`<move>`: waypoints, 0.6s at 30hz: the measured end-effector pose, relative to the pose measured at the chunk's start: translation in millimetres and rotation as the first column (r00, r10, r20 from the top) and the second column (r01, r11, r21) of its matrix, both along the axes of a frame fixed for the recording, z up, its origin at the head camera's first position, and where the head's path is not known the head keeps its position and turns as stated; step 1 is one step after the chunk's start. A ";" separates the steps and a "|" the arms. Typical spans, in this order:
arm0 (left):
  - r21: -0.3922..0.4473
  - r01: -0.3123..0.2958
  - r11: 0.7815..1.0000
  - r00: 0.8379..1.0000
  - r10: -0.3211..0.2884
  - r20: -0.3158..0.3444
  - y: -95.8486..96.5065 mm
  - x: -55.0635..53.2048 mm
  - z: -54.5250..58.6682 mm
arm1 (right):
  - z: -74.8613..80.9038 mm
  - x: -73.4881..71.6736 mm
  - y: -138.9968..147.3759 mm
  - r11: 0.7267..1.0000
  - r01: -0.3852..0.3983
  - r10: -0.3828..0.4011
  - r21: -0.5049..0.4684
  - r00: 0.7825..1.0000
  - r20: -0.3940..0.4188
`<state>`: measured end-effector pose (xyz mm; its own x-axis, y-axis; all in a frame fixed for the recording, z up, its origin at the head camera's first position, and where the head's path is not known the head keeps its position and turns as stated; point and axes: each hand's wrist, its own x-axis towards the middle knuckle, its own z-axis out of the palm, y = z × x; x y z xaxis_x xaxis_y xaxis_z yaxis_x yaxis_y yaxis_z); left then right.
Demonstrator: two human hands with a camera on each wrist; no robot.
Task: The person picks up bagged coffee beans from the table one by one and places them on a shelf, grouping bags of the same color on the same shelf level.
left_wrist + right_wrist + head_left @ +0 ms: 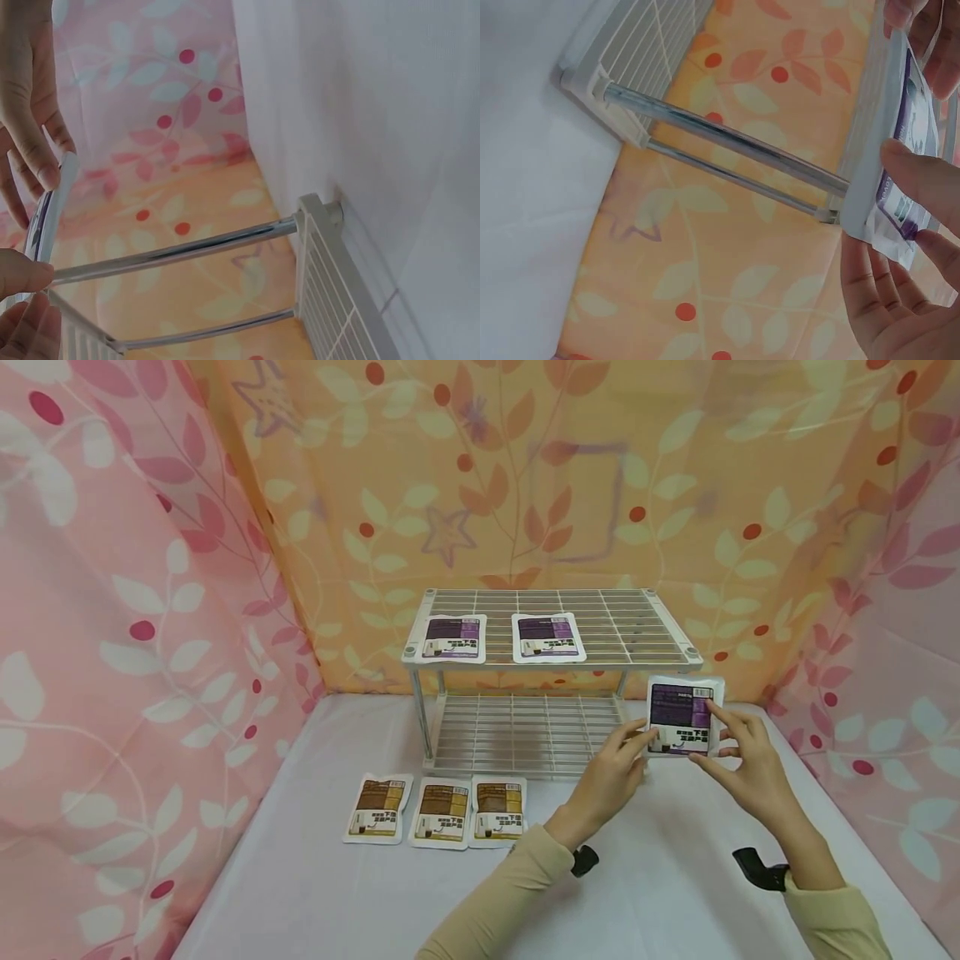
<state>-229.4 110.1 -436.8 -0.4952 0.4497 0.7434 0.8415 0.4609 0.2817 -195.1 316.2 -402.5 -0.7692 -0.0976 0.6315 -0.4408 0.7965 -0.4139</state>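
- Item: purple packet [681,718], held up by me in front of the rack's right front corner, printed face towards me. I cannot tell whether its back touches the rack [551,667].
- Left hand [611,777]: digits closed in a pinch at the packet's left edge.
- Right hand [750,768]: digits closed on the right side and lower right corner, so I have it clamped between both hands.
- Handling, my estimate: light, with a smooth film skin that could slip under dry fingers. The wrist views show a slim edge and little sag; I judge it mildly stiff but able to bend if squeezed mid-face.
- Best hold: the pale side borders, opposite each other, with light pressure. Low breakage risk; creasing or a strained seam seems likelier.
- Nearby: two more purple packets [453,638] [548,637] lie apart on the top shelf; three brown packets [378,810] [441,814] [498,811] lie on the white table [300,893].
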 end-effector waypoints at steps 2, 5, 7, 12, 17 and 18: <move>0.009 0.002 1.000 1.000 -0.002 -0.006 -2.0 -0.6 1.9 | 1.8 -0.4 -1.9 1.000 -0.003 0.003 -0.002 1.000 -0.022; 0.022 0.004 1.000 1.000 -0.003 -0.017 -3.9 -1.6 2.8 | 2.3 -0.1 -4.3 1.000 -0.014 0.013 -0.012 0.999 -0.037; 0.014 -0.006 1.000 1.000 0.006 -0.029 -4.7 -1.3 2.5 | 1.2 0.3 -5.0 1.000 -0.015 0.014 -0.020 0.999 -0.039; -0.008 -0.013 1.000 0.999 0.013 -0.033 -4.7 1.0 1.1 | -2.6 2.0 -3.9 0.999 -0.014 0.013 -0.029 0.999 -0.032; -0.015 -0.007 1.000 0.999 0.006 -0.049 -4.5 2.9 3.6 | -2.9 3.9 -3.0 0.999 -0.003 0.002 -0.036 0.999 -0.033; -0.018 -0.007 1.000 0.998 0.006 -0.055 -4.6 3.0 4.0 | -2.6 4.2 -3.1 0.999 -0.001 0.000 -0.037 0.999 -0.037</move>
